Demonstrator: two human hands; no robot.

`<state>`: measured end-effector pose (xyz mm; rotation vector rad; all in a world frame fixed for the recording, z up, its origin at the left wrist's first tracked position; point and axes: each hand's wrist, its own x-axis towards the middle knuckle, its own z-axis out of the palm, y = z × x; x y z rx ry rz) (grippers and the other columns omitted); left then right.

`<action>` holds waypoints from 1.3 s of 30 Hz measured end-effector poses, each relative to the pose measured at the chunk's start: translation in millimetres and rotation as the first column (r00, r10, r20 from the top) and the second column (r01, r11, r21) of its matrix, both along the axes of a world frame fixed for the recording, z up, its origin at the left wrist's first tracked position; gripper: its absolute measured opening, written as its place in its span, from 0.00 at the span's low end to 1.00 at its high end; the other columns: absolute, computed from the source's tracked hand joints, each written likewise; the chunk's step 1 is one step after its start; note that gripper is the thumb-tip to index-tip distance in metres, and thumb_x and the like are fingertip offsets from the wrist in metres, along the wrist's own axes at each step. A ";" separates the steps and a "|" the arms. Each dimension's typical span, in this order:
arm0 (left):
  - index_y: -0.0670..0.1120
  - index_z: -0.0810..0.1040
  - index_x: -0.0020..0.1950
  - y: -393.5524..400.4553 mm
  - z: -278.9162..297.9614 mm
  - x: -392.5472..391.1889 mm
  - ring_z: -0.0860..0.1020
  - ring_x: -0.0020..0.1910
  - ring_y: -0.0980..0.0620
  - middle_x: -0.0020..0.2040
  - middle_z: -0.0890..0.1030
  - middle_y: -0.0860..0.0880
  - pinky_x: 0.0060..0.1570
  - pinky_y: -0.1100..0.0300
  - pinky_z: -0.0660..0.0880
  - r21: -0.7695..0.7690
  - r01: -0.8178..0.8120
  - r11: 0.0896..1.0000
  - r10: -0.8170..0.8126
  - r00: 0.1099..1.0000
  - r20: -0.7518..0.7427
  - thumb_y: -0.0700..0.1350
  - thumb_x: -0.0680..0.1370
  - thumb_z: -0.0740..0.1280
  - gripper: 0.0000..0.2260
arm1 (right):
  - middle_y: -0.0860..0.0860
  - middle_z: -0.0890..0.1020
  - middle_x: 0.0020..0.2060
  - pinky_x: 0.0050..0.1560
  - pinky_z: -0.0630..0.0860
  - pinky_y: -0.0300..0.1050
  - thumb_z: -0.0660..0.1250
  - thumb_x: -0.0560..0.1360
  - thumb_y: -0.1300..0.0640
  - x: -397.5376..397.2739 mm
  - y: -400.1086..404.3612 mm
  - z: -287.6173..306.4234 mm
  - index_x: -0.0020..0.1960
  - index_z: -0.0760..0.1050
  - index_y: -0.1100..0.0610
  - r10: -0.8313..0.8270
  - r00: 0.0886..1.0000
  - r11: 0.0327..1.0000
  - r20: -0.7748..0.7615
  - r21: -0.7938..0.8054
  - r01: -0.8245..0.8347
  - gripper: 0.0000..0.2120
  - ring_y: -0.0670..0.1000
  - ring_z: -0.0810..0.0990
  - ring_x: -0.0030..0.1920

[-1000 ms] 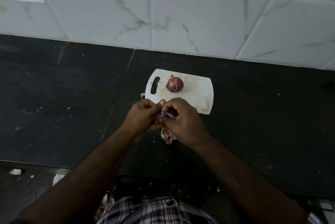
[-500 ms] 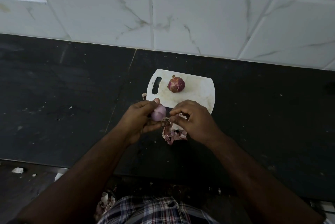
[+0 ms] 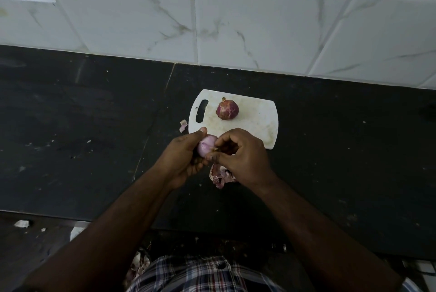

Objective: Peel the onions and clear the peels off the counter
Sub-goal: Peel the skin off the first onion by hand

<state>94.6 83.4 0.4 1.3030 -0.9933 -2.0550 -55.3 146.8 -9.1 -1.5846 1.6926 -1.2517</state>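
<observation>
— Where's the onion being peeled?

— In the left hand (image 3: pixel 186 157), fingers curled round the pale peeled onion (image 3: pixel 207 146), held just above the dark table (image 3: pixel 94 138) at the near edge of the white cutting board (image 3: pixel 257 124).

— And the other hand?

— The right hand (image 3: pixel 243 154) has its fingers bent, tips pinching at the onion's side.

— The rest?

— An unpeeled red onion (image 3: pixel 227 110) sits on the board. A heap of peels (image 3: pixel 220 176) lies on the table under the right hand, one scrap (image 3: pixel 183 125) beside the board's handle.
</observation>
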 end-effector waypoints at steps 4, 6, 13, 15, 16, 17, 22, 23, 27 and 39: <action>0.39 0.82 0.58 0.2 -1.1 -0.4 0.79 0.32 0.53 0.42 0.83 0.43 0.30 0.64 0.78 0.026 -0.007 1.000 0.009 0.997 -0.077 0.52 0.82 0.64 0.17 | 0.47 0.81 0.41 0.45 0.79 0.41 0.80 0.66 0.57 1.0 -0.1 -2.0 0.45 0.80 0.56 0.010 1.000 1.000 0.006 0.012 -0.010 0.12 0.45 0.80 0.43; 0.37 0.81 0.60 -1.8 0.6 0.0 0.80 0.32 0.53 0.45 0.83 0.41 0.30 0.64 0.79 0.036 0.006 0.999 -0.002 0.994 -0.106 0.51 0.83 0.64 0.18 | 0.46 0.81 0.44 0.47 0.80 0.41 0.81 0.66 0.56 0.9 1.1 -1.8 0.49 0.79 0.53 -0.010 0.997 0.999 0.073 0.035 0.008 0.16 0.45 0.80 0.45; 0.35 0.78 0.64 -3.5 -2.6 -2.1 0.80 0.33 0.54 0.49 0.83 0.40 0.31 0.65 0.78 0.027 0.005 1.000 -0.001 0.989 -0.146 0.51 0.84 0.62 0.21 | 0.49 0.82 0.47 0.48 0.79 0.38 0.81 0.65 0.57 3.1 0.7 -4.4 0.52 0.82 0.56 -0.045 0.999 0.992 -0.005 -0.117 0.044 0.18 0.45 0.81 0.48; 0.35 0.78 0.65 -4.2 -2.9 -3.2 0.79 0.32 0.54 0.46 0.83 0.42 0.32 0.65 0.78 0.034 -0.013 0.999 0.019 0.987 -0.163 0.52 0.84 0.61 0.21 | 0.51 0.82 0.46 0.48 0.81 0.42 0.80 0.66 0.59 5.9 1.0 -9.4 0.50 0.82 0.60 -0.086 0.995 0.978 -0.047 -0.195 0.075 0.14 0.46 0.81 0.47; 0.36 0.78 0.65 -4.6 -2.6 -3.6 0.79 0.32 0.55 0.45 0.83 0.43 0.32 0.65 0.78 0.033 -0.019 0.999 0.024 0.986 -0.164 0.52 0.84 0.62 0.21 | 0.52 0.82 0.46 0.47 0.81 0.43 0.79 0.67 0.60 7.5 1.4 -11.6 0.49 0.83 0.61 -0.100 0.994 0.972 -0.054 -0.219 0.086 0.13 0.46 0.82 0.47; 0.36 0.78 0.65 -5.2 -2.7 -3.9 0.79 0.32 0.55 0.44 0.83 0.44 0.32 0.65 0.78 0.026 -0.021 0.999 0.025 0.987 -0.159 0.52 0.84 0.62 0.21 | 0.52 0.82 0.46 0.47 0.81 0.44 0.79 0.67 0.61 8.3 1.3 -13.4 0.49 0.83 0.62 -0.106 0.992 0.967 -0.061 -0.237 0.089 0.12 0.47 0.82 0.47; 0.40 0.80 0.61 -3.6 -4.1 -2.5 0.79 0.35 0.54 0.45 0.83 0.44 0.33 0.64 0.78 -0.002 -0.031 1.000 0.030 0.994 -0.106 0.54 0.83 0.63 0.19 | 0.50 0.81 0.47 0.47 0.81 0.44 0.77 0.70 0.58 6.6 1.2 -10.1 0.49 0.82 0.58 -0.059 0.997 0.976 -0.051 -0.214 0.047 0.10 0.46 0.81 0.49; 0.39 0.80 0.61 -3.7 -3.1 -1.5 0.80 0.35 0.54 0.45 0.83 0.44 0.34 0.63 0.78 -0.004 -0.021 1.000 0.021 0.994 -0.104 0.54 0.83 0.63 0.19 | 0.49 0.80 0.49 0.48 0.81 0.43 0.77 0.71 0.56 6.4 1.6 -8.2 0.51 0.82 0.57 -0.044 0.999 0.980 -0.030 -0.196 0.037 0.11 0.45 0.81 0.50; 0.36 0.77 0.64 -5.2 3.5 3.0 0.81 0.36 0.53 0.47 0.83 0.41 0.36 0.62 0.80 -0.040 0.059 0.997 -0.063 0.993 -0.099 0.56 0.79 0.66 0.25 | 0.48 0.81 0.53 0.51 0.82 0.46 0.79 0.68 0.54 3.7 0.5 -4.4 0.58 0.79 0.57 -0.031 0.999 0.992 -0.032 -0.121 0.027 0.21 0.46 0.80 0.54; 0.42 0.80 0.64 -7.7 8.3 7.1 0.83 0.42 0.53 0.52 0.85 0.43 0.40 0.62 0.80 -0.156 0.160 0.975 -0.176 0.980 -0.094 0.57 0.78 0.63 0.23 | 0.45 0.81 0.51 0.50 0.82 0.51 0.78 0.69 0.55 -3.9 2.3 8.3 0.52 0.76 0.48 0.001 0.985 0.999 0.171 0.053 -0.010 0.15 0.46 0.81 0.52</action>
